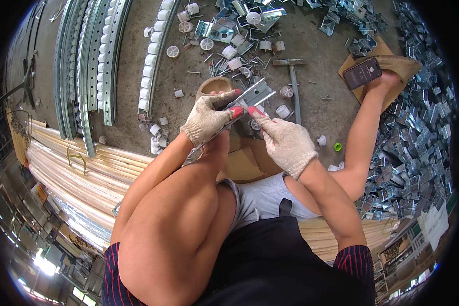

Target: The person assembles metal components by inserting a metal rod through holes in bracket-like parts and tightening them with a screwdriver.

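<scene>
My left hand (207, 118), in a cream knitted glove with red fingertips, is wrapped round a metal channel rail (260, 93). The rail slants over my raised knee, its end pointing away to the right. My right hand (289, 145), gloved alike, is closed with its red fingertips against the rail's near side. What those fingers pinch, if anything, is hidden. White rollers (282, 111) lie on the floor beyond my right hand. A hammer (295, 92) with a grey handle lies just past them.
Roller-filled rails (150, 61) lie at the far left. Loose pins (222, 67) and metal brackets (219, 29) are scattered ahead. A large bracket pile (413, 153) spreads along the right. A phone (362, 73) rests by my foot. Long wrapped bars (81, 168) lie at the left.
</scene>
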The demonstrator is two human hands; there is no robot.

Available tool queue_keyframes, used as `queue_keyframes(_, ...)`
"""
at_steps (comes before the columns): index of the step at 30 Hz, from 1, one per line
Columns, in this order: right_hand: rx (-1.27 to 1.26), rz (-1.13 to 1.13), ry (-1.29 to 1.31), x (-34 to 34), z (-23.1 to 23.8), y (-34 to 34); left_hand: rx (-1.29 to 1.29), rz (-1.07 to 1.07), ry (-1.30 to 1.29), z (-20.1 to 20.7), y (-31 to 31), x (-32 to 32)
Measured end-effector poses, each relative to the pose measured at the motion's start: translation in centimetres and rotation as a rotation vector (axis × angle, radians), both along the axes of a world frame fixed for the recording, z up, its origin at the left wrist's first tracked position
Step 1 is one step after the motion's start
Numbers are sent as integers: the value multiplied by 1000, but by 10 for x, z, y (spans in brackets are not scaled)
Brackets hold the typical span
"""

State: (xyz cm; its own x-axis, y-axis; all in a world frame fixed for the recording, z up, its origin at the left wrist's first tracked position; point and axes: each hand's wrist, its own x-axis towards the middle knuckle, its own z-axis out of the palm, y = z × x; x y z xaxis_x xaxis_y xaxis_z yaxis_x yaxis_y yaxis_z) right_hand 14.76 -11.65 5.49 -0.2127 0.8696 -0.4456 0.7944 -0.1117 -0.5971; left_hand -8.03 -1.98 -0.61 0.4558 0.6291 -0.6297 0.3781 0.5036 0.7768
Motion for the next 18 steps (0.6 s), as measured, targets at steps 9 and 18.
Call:
queue_keyframes(9, 50, -186, -42, -40, -12, 6, -88, 91, -96, -7, -8, 5)
queue_keyframes(18, -26, -169, -32, -22, -8, -20, -67, 28, -36, -9, -3, -3)
